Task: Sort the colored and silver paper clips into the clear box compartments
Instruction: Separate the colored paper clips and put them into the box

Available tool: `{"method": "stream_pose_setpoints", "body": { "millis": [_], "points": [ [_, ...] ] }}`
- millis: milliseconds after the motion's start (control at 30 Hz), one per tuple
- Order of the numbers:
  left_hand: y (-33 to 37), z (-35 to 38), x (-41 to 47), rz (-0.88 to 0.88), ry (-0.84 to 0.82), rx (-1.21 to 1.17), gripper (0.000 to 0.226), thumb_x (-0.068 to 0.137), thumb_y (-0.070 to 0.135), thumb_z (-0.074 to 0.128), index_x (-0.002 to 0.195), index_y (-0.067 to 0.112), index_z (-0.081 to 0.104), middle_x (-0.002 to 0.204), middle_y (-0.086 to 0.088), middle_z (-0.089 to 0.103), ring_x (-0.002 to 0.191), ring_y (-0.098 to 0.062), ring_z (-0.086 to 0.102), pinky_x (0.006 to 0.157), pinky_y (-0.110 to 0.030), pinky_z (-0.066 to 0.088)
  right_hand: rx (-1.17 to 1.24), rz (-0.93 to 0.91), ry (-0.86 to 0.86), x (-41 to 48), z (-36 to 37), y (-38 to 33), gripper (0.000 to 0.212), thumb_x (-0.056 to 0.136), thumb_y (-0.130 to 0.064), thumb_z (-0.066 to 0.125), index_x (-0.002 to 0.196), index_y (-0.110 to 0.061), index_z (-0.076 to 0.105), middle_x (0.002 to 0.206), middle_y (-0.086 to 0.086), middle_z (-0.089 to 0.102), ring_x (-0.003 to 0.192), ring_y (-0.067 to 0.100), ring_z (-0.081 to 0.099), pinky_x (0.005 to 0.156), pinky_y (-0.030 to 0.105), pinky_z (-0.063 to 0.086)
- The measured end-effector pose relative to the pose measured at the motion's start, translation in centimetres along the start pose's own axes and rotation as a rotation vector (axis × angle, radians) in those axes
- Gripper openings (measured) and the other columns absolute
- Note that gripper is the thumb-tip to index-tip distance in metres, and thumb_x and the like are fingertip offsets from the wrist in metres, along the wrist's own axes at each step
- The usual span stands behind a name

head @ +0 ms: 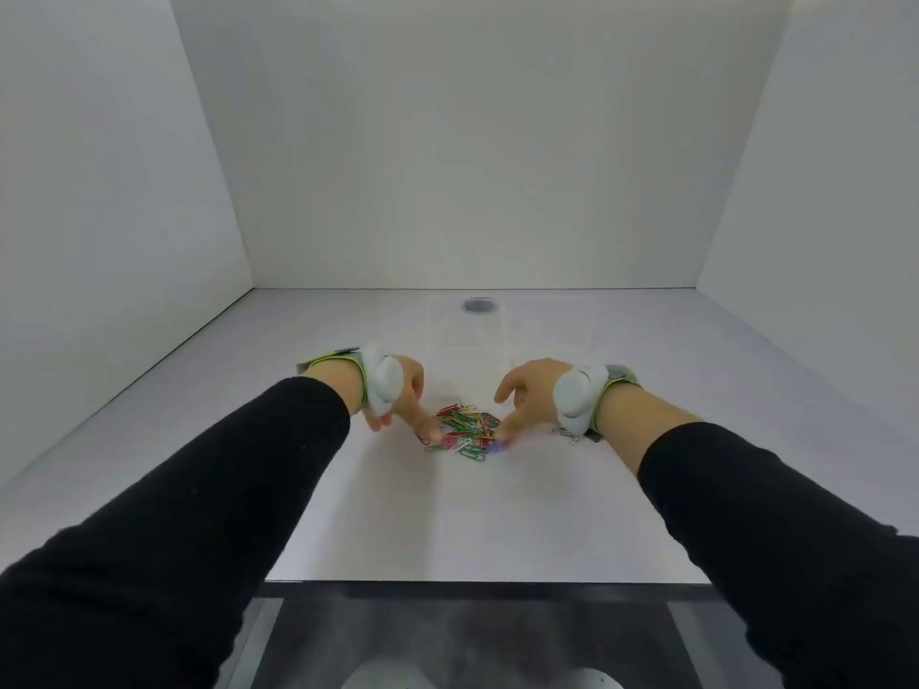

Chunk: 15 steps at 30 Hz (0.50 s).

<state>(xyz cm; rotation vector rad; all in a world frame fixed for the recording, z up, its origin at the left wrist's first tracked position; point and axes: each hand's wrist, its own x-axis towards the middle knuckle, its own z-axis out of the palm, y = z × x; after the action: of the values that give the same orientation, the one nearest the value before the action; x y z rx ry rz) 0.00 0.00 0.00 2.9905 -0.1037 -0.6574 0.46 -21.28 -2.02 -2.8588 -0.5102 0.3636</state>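
Nearest the camera, two black sleeves reach forward over the white table, each wrist carrying a white strapped device. Mid-table, the pile of colored paper clips lies between the hands: left hand with fingertips down at the pile's left edge, right hand with fingers curled at its right edge; whether either pinches a clip I cannot tell. Beyond the pile, the clear box sits faintly visible, a gray cluster in its far part, a few silver paper clips by the right wrist.
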Motion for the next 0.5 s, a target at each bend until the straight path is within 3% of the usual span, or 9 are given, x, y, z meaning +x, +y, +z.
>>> {"method": "stream_pose_setpoints", "body": {
  "millis": [100,200,300,500],
  "points": [
    [0.5,0.9,0.0,-0.041,-0.070,0.109,0.100,0.022,0.068,0.079,0.107,0.028,0.045,0.092,0.000,0.066,0.067,-0.015,0.068,0.074,-0.033,0.057,-0.079,0.030,-0.098,0.3,0.6,-0.8,0.080,0.054,-0.055,0.079,0.123,-0.025,0.051,0.109,-0.002,0.056,0.095,0.024,0.061,0.085,0.042,0.055],
    [1.0,1.2,0.3,-0.056,-0.048,0.133,0.107,0.026,0.065,0.081,0.118,0.030,0.039,0.110,0.001,0.063,0.078,-0.018,0.069,0.084,-0.034,0.054,-0.062,0.016,-0.117,1.0,0.8,-0.9,0.085,0.052,-0.053,0.081,0.125,-0.024,0.049,0.101,-0.001,0.059,0.080,0.023,0.063,0.081,0.043,0.057],
    [1.5,0.9,0.1,-0.038,-0.033,0.148,0.098,0.047,0.057,0.082,0.128,0.026,0.036,0.124,0.000,0.058,0.090,-0.018,0.066,0.089,-0.030,0.050,-0.065,0.002,-0.120,1.4,0.5,-1.0,0.084,0.054,-0.051,0.082,0.126,-0.023,0.049,0.092,-0.005,0.057,0.074,0.019,0.063,0.083,0.038,0.056],
    [3.1,1.3,0.4,0.045,-0.049,0.046,0.102,0.054,0.050,0.082,0.137,0.023,0.031,0.130,-0.005,0.052,0.110,-0.025,0.057,0.099,-0.040,0.048,-0.041,-0.045,-0.128,3.0,1.4,-1.1,0.088,0.052,-0.054,0.080,0.128,-0.024,0.049,0.096,-0.003,0.067,0.054,0.002,0.060,0.074,0.025,0.054]
  ]
}}
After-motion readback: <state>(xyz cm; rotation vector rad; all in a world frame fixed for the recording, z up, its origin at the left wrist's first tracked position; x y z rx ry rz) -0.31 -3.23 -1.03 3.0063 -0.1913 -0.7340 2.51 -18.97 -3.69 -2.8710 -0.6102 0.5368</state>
